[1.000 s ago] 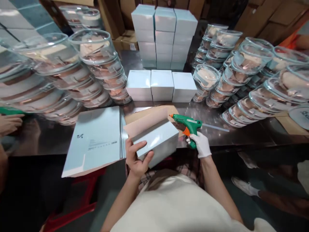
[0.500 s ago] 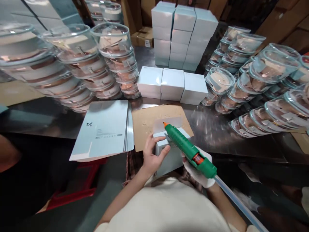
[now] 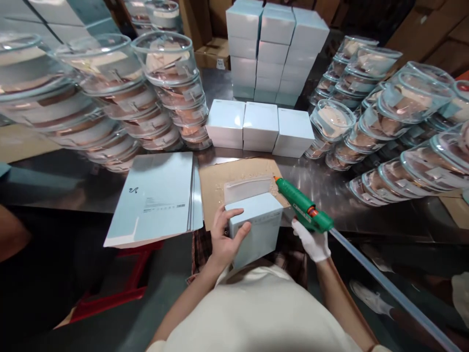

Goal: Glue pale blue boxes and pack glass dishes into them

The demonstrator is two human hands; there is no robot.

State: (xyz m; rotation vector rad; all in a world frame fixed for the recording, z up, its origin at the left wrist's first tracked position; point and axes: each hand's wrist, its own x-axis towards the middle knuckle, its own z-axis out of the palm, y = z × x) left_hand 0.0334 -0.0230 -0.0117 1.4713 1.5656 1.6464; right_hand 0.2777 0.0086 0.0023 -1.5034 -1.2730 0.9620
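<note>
The left hand (image 3: 224, 239) grips a pale blue box (image 3: 256, 230), flap up. The gloved right hand (image 3: 312, 240) holds a green glue gun (image 3: 302, 210) just right of the box, its orange tip pointing up-left at the flap.

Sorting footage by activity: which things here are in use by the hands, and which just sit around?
In use: left hand gripping pale blue box; gloved right hand holding green glue gun; cardboard mat.
Sitting around: flat carton sheets; finished boxes; stacked clear containers.

Glossy steel table (image 3: 330, 190); matt cardboard box (image 3: 256, 227).
</note>
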